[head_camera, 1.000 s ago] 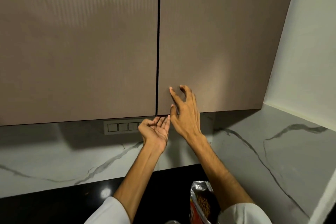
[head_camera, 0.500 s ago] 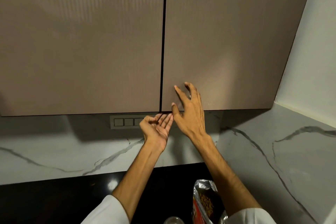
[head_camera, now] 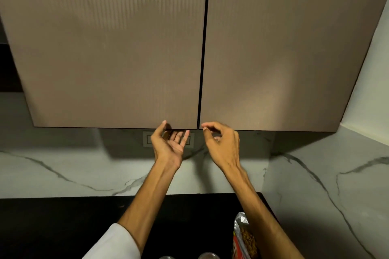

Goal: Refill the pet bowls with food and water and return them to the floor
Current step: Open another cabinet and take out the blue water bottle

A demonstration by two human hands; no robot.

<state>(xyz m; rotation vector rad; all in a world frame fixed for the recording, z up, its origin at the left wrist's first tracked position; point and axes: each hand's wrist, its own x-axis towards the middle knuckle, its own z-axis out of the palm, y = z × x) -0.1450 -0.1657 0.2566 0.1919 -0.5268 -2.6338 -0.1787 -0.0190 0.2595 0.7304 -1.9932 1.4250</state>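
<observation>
i see the open pet food bag [head_camera: 244, 237] standing on the black countertop [head_camera: 63, 227] at the bottom edge, kibble showing inside, beside my right forearm. my left hand [head_camera: 168, 143] is palm up, fingers hooked under the left cabinet door [head_camera: 109, 48] bottom edge. my right hand [head_camera: 223, 143] hangs loosely curled, holding nothing, just below the right cabinet door [head_camera: 284, 48]
</observation>
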